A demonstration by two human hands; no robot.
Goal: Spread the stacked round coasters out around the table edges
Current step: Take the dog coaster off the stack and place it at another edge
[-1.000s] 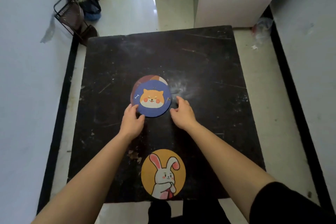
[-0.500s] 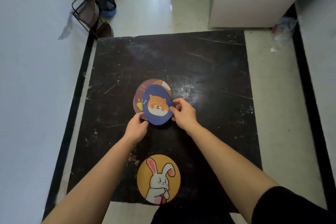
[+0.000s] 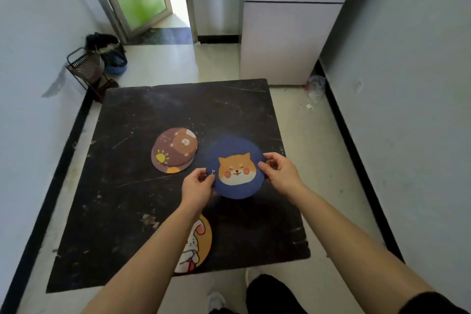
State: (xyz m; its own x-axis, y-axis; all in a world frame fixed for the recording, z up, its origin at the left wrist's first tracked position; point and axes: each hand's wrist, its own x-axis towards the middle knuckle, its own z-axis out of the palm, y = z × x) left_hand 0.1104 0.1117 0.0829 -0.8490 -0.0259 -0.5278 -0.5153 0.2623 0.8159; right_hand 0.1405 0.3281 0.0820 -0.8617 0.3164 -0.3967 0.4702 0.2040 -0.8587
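Note:
A blue round coaster with a dog face (image 3: pixel 235 169) is lifted above the black table (image 3: pixel 142 115), right of centre. My left hand (image 3: pixel 196 187) pinches its left rim and my right hand (image 3: pixel 280 172) pinches its right rim. A short stack of brown coasters with a bear and a sun (image 3: pixel 174 150) lies at the table's middle, left of the blue one. An orange coaster with a rabbit (image 3: pixel 200 245) lies flat at the near edge, partly hidden under my left forearm.
The low table stands on a pale floor between white walls. A wire basket (image 3: pixel 86 66) and a dark bag (image 3: pixel 109 51) sit past the far left corner. A white cabinet (image 3: pixel 283 41) stands behind the far right corner. My feet show below the near edge.
Both hands picked the blue dog coaster off the stack and carried it to the right. The brown bear coaster underneath is now exposed. The camera tilted up.

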